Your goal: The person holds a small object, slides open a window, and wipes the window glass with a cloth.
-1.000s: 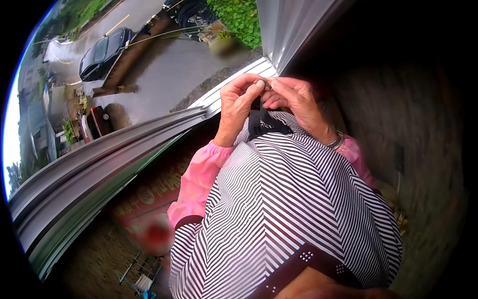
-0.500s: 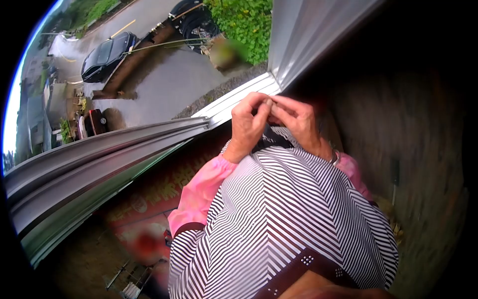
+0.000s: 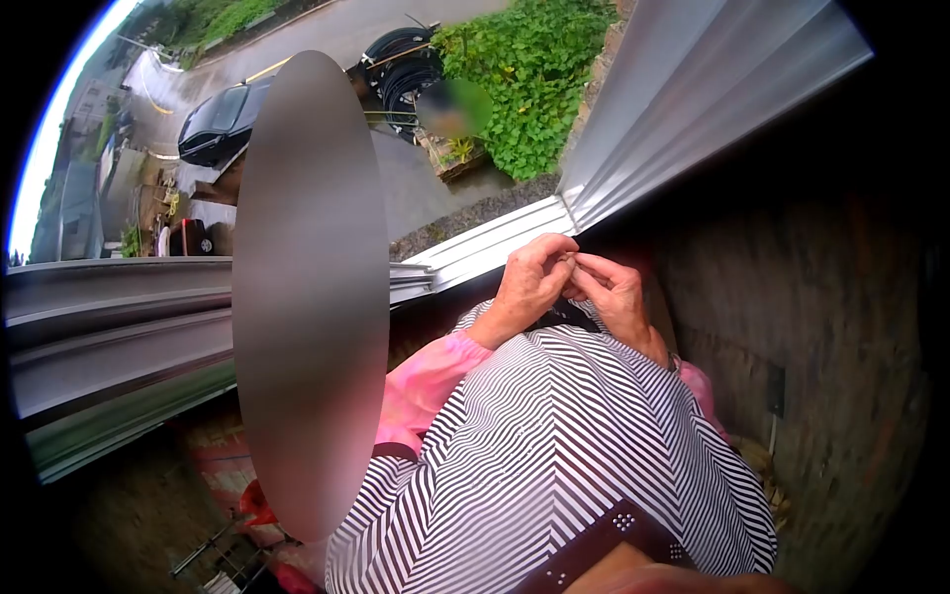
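Observation:
My left hand [image 3: 529, 285] and my right hand [image 3: 616, 297] meet in front of my body, beside the inner edge of the white window sill [image 3: 495, 246]. The thumbs and forefingers of both are pinched together, tip to tip. Whatever lies between the fingertips is too small or too hidden to make out. Pink sleeves [image 3: 430, 381] cover my forearms, and a black-and-white striped garment [image 3: 554, 426] spreads below the hands. Some dark cloth [image 3: 564, 315] shows just under the fingers.
Sliding window frames [image 3: 119, 317] run along the left, and a pale metal frame [image 3: 693, 109] rises at right. Outside are a dark car [image 3: 213, 124], coiled black hose [image 3: 401, 64] and leafy plants [image 3: 524, 89]. A grey blurred oval [image 3: 312, 297] hides part of the left side. A brown wall [image 3: 821, 327] stands right.
The view has shifted, so the hands and window corner sit lower and further right. Both hands stay pinched together. The grey blurred oval has appeared at left.

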The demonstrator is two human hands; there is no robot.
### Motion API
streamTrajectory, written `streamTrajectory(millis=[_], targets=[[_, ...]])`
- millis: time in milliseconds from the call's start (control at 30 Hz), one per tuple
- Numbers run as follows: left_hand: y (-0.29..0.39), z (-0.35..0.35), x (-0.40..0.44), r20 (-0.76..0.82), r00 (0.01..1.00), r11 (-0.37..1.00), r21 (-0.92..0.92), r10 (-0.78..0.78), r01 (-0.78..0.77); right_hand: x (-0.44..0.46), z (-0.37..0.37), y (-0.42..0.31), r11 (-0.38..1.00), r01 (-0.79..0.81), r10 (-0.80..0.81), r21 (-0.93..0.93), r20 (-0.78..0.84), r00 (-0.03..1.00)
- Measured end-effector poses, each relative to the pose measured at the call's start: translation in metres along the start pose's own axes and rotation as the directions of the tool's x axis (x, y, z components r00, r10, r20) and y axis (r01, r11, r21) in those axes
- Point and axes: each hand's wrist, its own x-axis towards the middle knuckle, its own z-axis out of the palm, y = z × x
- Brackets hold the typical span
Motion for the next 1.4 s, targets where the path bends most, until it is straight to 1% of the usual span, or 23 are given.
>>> streamTrajectory(millis=[33, 167, 267, 300, 333, 400, 433, 533, 667, 700, 800, 900, 1033, 1133, 1400], targets=[[-0.001, -0.001, 0.001, 0.029, 0.999, 1.0, 0.016, -0.018, 0.018, 0.0, -0.001, 0.001, 1.0, -0.006, 0.006, -0.004, -0.011, 1.0], [-0.001, -0.004, 0.004, 0.145, 0.983, 0.975, -0.174, -0.113, 0.137, -0.002, -0.001, -0.003, 0.998, -0.001, -0.002, -0.058, -0.049, 0.999], [0.002, -0.008, 0.009, 0.209, 0.964, 0.978, -0.09, -0.164, 0.186, -0.001, -0.001, 0.001, 0.997, 0.03, -0.035, -0.068, -0.084, 0.996], [-0.002, -0.009, 0.011, 0.197, 0.971, 0.975, -0.151, -0.134, 0.166, 0.0, 0.002, -0.001, 0.996, 0.048, -0.056, -0.081, -0.096, 0.994], [-0.006, -0.01, 0.013, 0.229, 0.962, 0.966, -0.172, -0.149, 0.19, 0.001, 0.003, -0.001, 0.993, 0.068, -0.078, -0.095, -0.108, 0.991], [-0.01, -0.014, 0.017, 0.294, 0.941, 0.948, -0.21, -0.171, 0.238, 0.001, 0.006, -0.002, 0.981, 0.078, -0.101, -0.176, -0.13, 0.986], [-0.01, -0.008, 0.018, 0.297, 0.941, 0.956, -0.19, -0.161, 0.224, -0.002, 0.003, -0.002, 0.973, 0.083, -0.115, -0.216, -0.141, 0.983], [0.0, -0.011, 0.022, 0.354, 0.903, 0.887, -0.297, -0.241, 0.353, -0.002, 0.011, -0.018, 0.982, 0.05, -0.07, -0.181, -0.108, 0.992], [-0.006, -0.016, 0.026, 0.382, 0.9, 0.894, -0.298, -0.208, 0.333, 0.0, 0.013, -0.014, 0.967, 0.103, -0.132, -0.231, -0.111, 0.985], [-0.009, -0.016, 0.027, 0.378, 0.905, 0.892, -0.314, -0.196, 0.325, 0.001, 0.014, -0.013, 0.977, 0.091, -0.116, -0.193, -0.118, 0.986], [-0.014, -0.021, 0.029, 0.428, 0.882, 0.859, -0.357, -0.198, 0.366, 0.003, 0.015, -0.01, 0.973, 0.105, -0.129, -0.205, -0.106, 0.986], [-0.01, -0.024, 0.028, 0.431, 0.876, 0.851, -0.357, -0.215, 0.385, 0.003, 0.016, -0.015, 0.975, 0.08, -0.101, -0.207, -0.09, 0.991], [-0.012, -0.025, 0.027, 0.423, 0.874, 0.849, -0.346, -0.238, 0.399, 0.002, 0.018, -0.014, 0.985, 0.08, -0.096, -0.153, -0.098, 0.991], [-0.009, -0.025, 0.026, 0.421, 0.876, 0.841, -0.363, -0.236, 0.401, 0.001, 0.016, -0.013, 0.99, 0.075, -0.088, -0.121, -0.106, 0.99], [-0.013, -0.024, 0.028, 0.424, 0.889, 0.829, -0.426, -0.172, 0.364, 0.003, 0.012, -0.01, 0.99, 0.096, -0.108, -0.106, -0.112, 0.988]])
